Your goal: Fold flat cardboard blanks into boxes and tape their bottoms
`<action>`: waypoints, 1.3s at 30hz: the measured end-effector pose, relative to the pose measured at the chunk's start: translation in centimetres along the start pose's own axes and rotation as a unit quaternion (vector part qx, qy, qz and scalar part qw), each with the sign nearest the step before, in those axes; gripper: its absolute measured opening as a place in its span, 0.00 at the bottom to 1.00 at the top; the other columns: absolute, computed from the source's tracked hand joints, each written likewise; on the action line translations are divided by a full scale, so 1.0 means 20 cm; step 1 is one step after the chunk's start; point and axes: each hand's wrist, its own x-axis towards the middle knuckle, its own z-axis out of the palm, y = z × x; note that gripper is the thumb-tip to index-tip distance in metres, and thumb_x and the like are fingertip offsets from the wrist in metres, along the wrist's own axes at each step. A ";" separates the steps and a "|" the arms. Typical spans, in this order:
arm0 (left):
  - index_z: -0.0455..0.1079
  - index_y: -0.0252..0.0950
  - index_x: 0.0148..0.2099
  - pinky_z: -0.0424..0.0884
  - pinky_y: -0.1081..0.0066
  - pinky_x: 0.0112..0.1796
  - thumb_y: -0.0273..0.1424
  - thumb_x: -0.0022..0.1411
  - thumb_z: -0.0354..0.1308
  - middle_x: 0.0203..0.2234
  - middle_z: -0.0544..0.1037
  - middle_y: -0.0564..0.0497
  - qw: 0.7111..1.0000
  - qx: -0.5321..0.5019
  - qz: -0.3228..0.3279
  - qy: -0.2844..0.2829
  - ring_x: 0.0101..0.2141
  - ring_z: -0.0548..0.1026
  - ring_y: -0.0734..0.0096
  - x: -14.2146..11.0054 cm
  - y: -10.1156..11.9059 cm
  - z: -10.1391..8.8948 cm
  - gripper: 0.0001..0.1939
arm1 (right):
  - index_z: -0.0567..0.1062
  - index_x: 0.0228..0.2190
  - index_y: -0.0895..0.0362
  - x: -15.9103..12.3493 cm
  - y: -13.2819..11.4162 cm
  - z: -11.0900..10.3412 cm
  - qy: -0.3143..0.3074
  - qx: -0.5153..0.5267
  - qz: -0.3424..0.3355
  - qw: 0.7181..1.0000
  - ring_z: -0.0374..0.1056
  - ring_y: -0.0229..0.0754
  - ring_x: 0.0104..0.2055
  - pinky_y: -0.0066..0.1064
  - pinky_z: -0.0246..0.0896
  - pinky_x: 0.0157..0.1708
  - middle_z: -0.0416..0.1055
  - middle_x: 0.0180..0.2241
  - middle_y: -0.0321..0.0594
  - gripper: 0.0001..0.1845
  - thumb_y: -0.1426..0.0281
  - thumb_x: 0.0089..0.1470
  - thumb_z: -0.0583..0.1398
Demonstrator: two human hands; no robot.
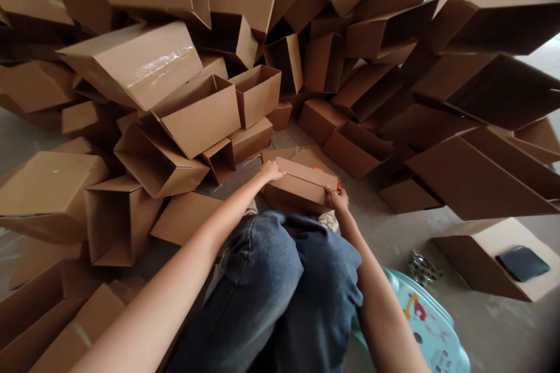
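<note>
A cardboard box [301, 186], its long top flaps meeting at a seam, sits on the floor in front of my knees. My left hand [272, 171] is closed on its far left corner, fingers bent over the top edge. At the right end, my right hand [336, 197] grips the box edge, with the thumb on the near side. Right by those fingers shows a small orange thing [338, 185]; most of it is hidden behind the box, so its kind cannot be made out. Flat cardboard [311, 157] lies just beyond the box.
Open cardboard boxes [201, 119] are heaped in front and on both sides. To my right stand a light-blue plastic stool [431, 326], a shiny clear bundle [423, 268] on the floor, and a box [476, 250] with a dark phone-like slab [522, 263] on top.
</note>
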 end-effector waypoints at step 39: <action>0.44 0.30 0.74 0.57 0.68 0.62 0.36 0.68 0.51 0.69 0.55 0.38 0.994 0.050 0.057 -0.083 0.67 0.58 0.57 -0.10 0.01 -0.11 0.37 | 0.75 0.34 0.56 0.12 -0.05 -0.18 -0.087 0.016 -0.011 0.996 0.72 0.51 0.45 0.39 0.66 0.45 0.77 0.41 0.47 0.21 0.58 0.39 0.69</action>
